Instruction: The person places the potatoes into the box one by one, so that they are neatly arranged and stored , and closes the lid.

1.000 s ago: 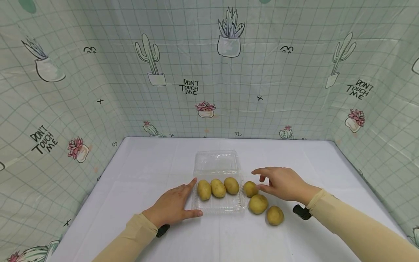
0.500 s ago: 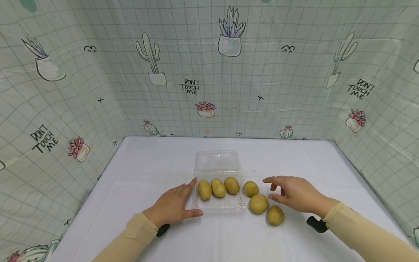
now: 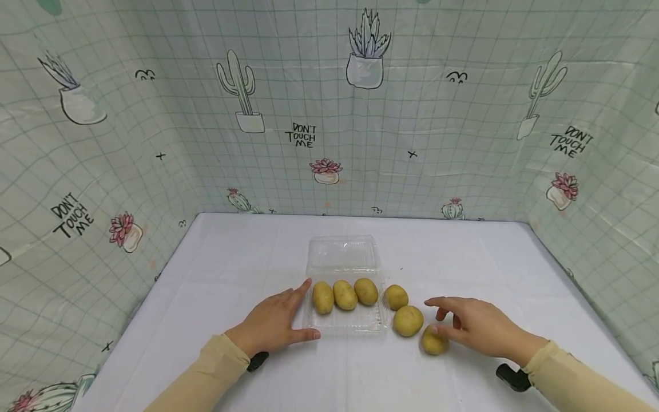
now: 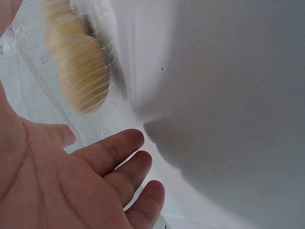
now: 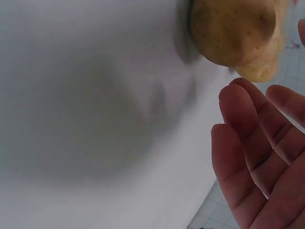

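Note:
A clear plastic clamshell box [image 3: 345, 326] lies with its lid folded back and three potatoes [image 3: 345, 295] in a row inside. At its left side my left hand [image 3: 275, 323] rests, thumb and index finger spread along the edge; the left wrist view shows the ribbed wall near the fingers. To the right of the box three loose potatoes lie in a slanting line: a small one [image 3: 396, 297], a bigger one [image 3: 408, 321] and the nearest one [image 3: 432, 341]. My right hand [image 3: 476, 325] hovers over the nearest potato, its thumb partly covering it, fingers loosely bent and holding nothing.
The white-covered table [image 3: 247, 246] meets a patterned cloth backdrop [image 3: 412, 114] at the back and both sides. The open lid [image 3: 343, 253] lies behind the box. A dark camera [image 3: 513, 377] sits under my right wrist.
My right hand has moved right and toward me, from beside the small loose potato to over the nearest one. The left hand, box and potatoes stay in place.

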Demonstrator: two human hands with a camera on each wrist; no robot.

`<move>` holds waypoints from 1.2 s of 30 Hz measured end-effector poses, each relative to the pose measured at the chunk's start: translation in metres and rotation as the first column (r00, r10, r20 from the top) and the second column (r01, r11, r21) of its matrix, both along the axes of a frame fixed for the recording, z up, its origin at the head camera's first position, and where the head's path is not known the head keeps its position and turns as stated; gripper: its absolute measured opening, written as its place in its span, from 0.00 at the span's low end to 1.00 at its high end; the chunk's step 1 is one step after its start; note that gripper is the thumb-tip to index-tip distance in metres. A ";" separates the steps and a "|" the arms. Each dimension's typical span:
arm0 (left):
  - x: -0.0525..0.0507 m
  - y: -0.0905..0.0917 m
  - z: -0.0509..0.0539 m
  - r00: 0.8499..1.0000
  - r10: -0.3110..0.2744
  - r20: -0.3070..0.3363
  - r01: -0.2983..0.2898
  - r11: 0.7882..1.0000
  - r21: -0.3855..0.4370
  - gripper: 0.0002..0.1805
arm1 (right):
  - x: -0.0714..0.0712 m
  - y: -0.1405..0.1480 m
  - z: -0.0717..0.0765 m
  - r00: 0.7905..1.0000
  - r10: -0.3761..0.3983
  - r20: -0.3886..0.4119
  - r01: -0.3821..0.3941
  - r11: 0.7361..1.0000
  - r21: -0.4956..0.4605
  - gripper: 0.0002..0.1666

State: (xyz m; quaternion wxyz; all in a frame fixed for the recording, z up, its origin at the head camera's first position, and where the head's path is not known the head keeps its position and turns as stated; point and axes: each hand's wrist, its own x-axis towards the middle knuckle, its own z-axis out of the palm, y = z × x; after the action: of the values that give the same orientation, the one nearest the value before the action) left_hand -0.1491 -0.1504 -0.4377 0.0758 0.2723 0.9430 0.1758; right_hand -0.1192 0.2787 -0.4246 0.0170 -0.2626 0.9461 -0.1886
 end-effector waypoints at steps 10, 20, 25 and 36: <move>0.000 0.001 0.000 1.000 0.006 -0.004 -0.006 1.000 0.005 0.58 | 0.010 0.004 -0.011 0.999 0.010 0.050 -0.010 1.000 0.005 0.39; 0.001 0.001 0.001 1.000 0.011 0.004 -0.011 1.000 -0.005 0.58 | 0.011 0.005 -0.020 0.999 0.036 0.035 -0.037 0.999 0.011 0.38; 0.002 0.000 0.002 1.000 0.013 -0.006 -0.013 1.000 -0.004 0.58 | 0.011 0.005 -0.023 0.998 0.059 0.017 -0.059 0.998 -0.004 0.35; 0.001 -0.001 0.000 1.000 0.002 -0.014 -0.002 1.000 -0.002 0.58 | 0.010 0.006 -0.024 0.997 0.071 0.034 -0.070 0.997 -0.028 0.34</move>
State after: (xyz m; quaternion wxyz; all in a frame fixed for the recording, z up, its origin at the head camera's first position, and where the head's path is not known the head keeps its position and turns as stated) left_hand -0.1482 -0.1510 -0.4375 0.0690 0.2724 0.9440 0.1729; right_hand -0.1087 0.2845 -0.4491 0.0366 -0.2926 0.9333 -0.2050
